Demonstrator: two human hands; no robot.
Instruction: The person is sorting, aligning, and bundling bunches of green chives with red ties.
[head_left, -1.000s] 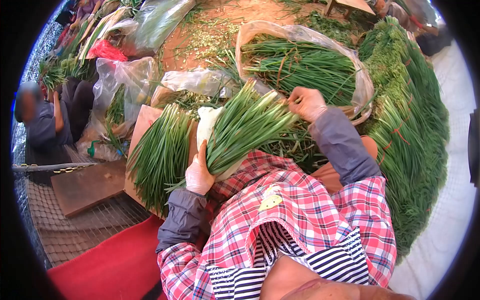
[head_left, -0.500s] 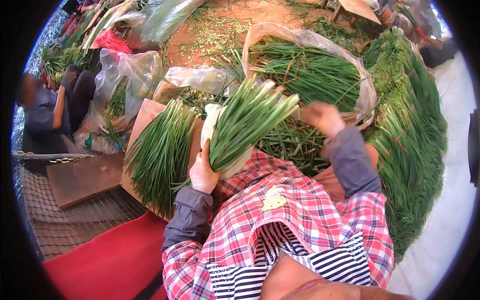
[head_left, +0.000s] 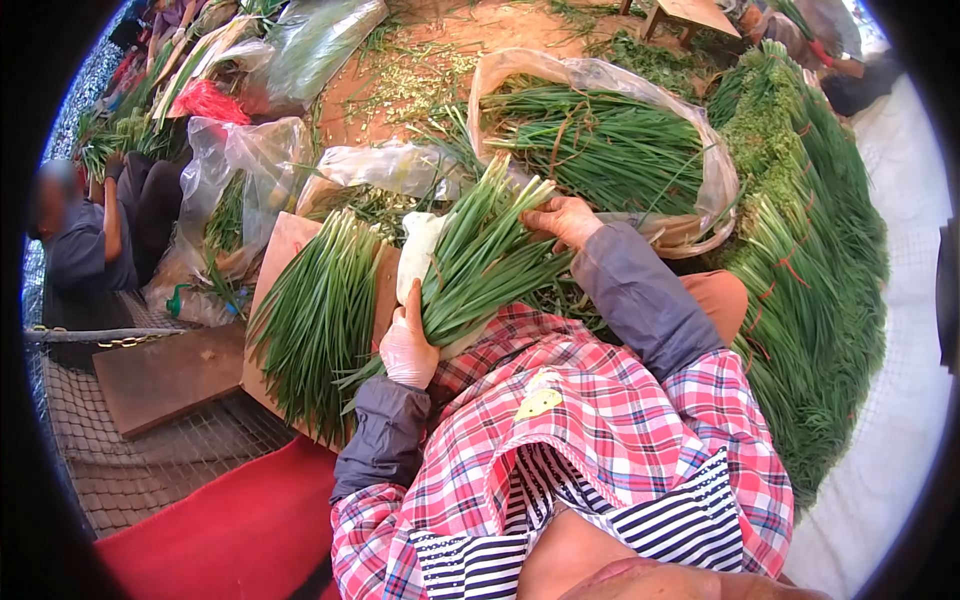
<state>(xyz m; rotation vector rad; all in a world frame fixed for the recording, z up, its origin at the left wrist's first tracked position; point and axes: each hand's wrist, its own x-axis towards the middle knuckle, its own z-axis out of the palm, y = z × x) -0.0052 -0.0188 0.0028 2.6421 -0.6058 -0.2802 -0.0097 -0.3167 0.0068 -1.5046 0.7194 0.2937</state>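
My left hand [head_left: 408, 345], in a thin pale glove, is wrapped round the lower part of a bunch of long green stalks [head_left: 490, 255] over my lap. At the pale ends of that bunch, my right hand [head_left: 566, 220] has its fingers pinched on some stalks. A white cloth [head_left: 418, 245] lies just left of the held bunch. Beside it, a second pile of green stalks [head_left: 318, 315] rests on a wooden board [head_left: 288, 235].
An open plastic bag [head_left: 722, 170] of green stalks stands ahead. Tall stacked bundles [head_left: 800, 290] line the right side. A person [head_left: 90, 235] sits at the left, near a clear plastic bag [head_left: 205, 165]. A brown board [head_left: 175, 375] lies on netting.
My right hand has moved left and down from beside the bag to the pale ends of the bunch. The held bunch has spread wider at its right side.
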